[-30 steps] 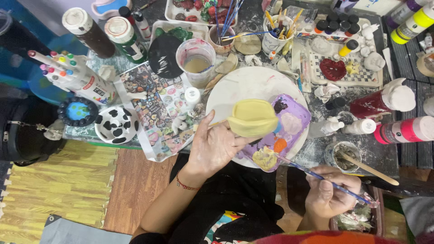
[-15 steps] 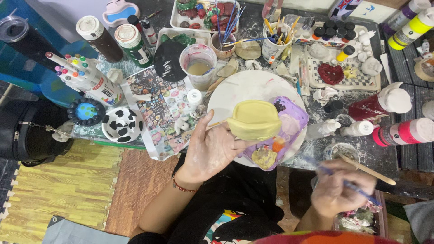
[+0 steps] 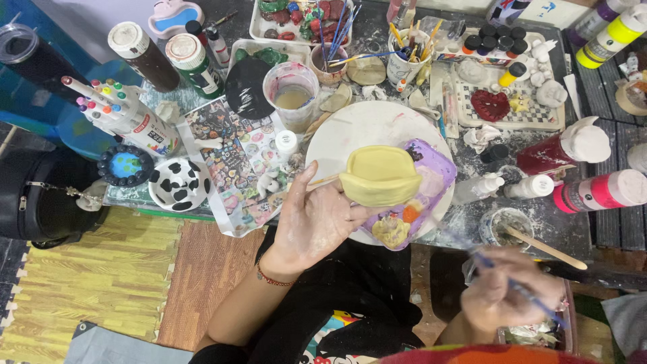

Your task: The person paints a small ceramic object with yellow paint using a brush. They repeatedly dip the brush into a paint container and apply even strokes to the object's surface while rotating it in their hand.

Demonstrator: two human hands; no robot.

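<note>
Gripping a yellow clay piece (image 3: 381, 176) from below, the left hand (image 3: 315, 221) is raised palm-up above a round white plate (image 3: 367, 125), and the piece is held over a purple palette (image 3: 431, 176) with yellow and orange paint blobs. A thin blue brush (image 3: 519, 290) is clenched in the right hand (image 3: 507, 296), which is blurred and kept low, near the lap, well apart from the piece. A small pot (image 3: 502, 228) with a wooden stick (image 3: 544, 247) is seen just above that hand. A cup of cloudy water (image 3: 292, 96) is set beyond the plate.
</note>
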